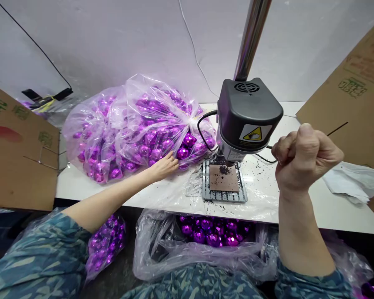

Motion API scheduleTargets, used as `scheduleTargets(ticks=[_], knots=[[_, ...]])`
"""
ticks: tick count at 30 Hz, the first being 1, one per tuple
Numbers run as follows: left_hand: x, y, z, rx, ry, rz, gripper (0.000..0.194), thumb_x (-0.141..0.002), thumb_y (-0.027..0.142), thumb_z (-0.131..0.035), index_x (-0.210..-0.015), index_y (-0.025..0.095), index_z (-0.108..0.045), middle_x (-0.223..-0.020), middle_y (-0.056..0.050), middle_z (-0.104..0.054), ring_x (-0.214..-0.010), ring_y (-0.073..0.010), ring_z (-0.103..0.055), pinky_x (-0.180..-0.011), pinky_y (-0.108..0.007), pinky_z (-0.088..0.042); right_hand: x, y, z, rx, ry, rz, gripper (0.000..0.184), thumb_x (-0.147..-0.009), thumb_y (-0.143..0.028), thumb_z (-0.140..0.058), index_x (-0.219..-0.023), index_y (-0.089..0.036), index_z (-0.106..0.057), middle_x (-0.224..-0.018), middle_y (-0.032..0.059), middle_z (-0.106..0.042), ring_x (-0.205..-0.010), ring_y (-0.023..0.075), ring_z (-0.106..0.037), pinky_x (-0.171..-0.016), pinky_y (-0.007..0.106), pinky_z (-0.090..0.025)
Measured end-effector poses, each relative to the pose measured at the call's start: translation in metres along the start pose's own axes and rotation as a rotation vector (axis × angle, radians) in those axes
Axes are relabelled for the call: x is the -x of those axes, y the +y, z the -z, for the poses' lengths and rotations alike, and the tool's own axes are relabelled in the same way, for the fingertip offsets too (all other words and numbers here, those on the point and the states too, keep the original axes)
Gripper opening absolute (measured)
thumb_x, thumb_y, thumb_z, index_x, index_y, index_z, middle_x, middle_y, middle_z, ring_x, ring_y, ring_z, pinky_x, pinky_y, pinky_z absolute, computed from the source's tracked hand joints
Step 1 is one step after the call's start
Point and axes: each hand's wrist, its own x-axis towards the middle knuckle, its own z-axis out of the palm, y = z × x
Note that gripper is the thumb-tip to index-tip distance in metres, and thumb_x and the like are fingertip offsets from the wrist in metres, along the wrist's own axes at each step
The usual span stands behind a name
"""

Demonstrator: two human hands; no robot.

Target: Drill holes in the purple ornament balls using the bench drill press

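Note:
My left hand [166, 167] reaches over the table to the mouth of a clear plastic bag, fingers loosely bent. Its fingertips are beside a shiny purple mirror-faceted ball [183, 153]; I cannot tell whether they touch. The bag [137, 99] is full of such balls and gathered at a knot. My right hand [305, 160] is raised in a fist, right of a black bench drill press [252, 112]. Whatever the fist holds is hidden by the fingers. Under the drill head, a brown square board [216, 182] with a small hole lies on the slotted metal base [207, 195], strewn with dark shavings.
Cardboard boxes stand at the left [21, 166] and right [355, 99]. Below the table edge sits a plastic-lined container [156, 265] of purple balls, with another bag of balls [106, 245] to its left. White sheets [352, 182] lie at the right. A steel column [252, 37] rises behind the drill.

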Motion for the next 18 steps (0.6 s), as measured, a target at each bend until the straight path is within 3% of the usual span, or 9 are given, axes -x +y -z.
scheduleTargets(ticks=[3, 7, 11, 14, 18], knots=[[0.003, 0.005, 0.003, 0.099, 0.043, 0.076, 0.021, -0.097, 0.014, -0.051, -0.096, 0.017, -0.072, -0.095, -0.011, -0.069, -0.095, -0.0256, -0.069, -0.112, -0.048, -0.044, 0.000, 0.001, 0.000, -0.007, 0.007, 0.002, 0.052, -0.089, -0.034, -0.063, -0.046, -0.018, -0.040, -0.038, -0.0072, -0.038, -0.034, 0.0051, -0.035, -0.038, 0.027, -0.024], [-0.019, 0.022, 0.012, 0.208, 0.221, 0.251, 0.036, -0.104, 0.038, -0.043, -0.110, 0.013, -0.068, -0.112, -0.020, -0.068, -0.105, -0.0330, -0.066, -0.096, -0.048, -0.051, 0.000, 0.001, -0.001, -0.011, 0.009, -0.006, 0.052, -0.089, -0.034, -0.063, -0.046, -0.018, -0.038, -0.037, -0.0076, -0.035, -0.033, 0.0048, -0.034, -0.038, 0.027, -0.023], [-0.061, 0.049, 0.012, 0.246, 0.359, 0.388, 0.047, -0.099, 0.051, -0.055, -0.122, 0.012, -0.064, -0.136, -0.027, -0.060, -0.132, -0.0451, -0.053, -0.105, -0.060, -0.046, 0.000, 0.001, -0.001, -0.007, 0.010, -0.005, 0.053, -0.089, -0.033, -0.061, -0.045, -0.018, -0.035, -0.037, -0.0076, -0.034, -0.033, 0.0042, -0.034, -0.038, 0.026, -0.023], [-0.087, 0.066, 0.005, 0.261, 0.367, 0.429, 0.040, -0.096, 0.035, -0.061, -0.129, 0.013, -0.062, -0.147, -0.026, -0.053, -0.146, -0.0455, -0.042, -0.117, -0.064, -0.037, 0.001, 0.000, -0.001, -0.004, 0.006, -0.009, 0.052, -0.090, -0.033, -0.061, -0.046, -0.018, -0.036, -0.037, -0.0074, -0.036, -0.033, 0.0041, -0.033, -0.038, 0.026, -0.022], [-0.095, 0.080, -0.006, 0.237, 0.270, 0.209, 0.062, -0.088, 0.008, -0.058, -0.148, 0.018, -0.051, -0.158, -0.022, -0.045, -0.151, -0.0417, -0.038, -0.125, -0.063, -0.030, 0.001, 0.000, 0.000, -0.007, -0.011, -0.017, 0.054, -0.089, -0.034, -0.062, -0.046, -0.018, -0.033, -0.037, -0.0073, -0.037, -0.033, 0.0042, -0.034, -0.038, 0.026, -0.024]])
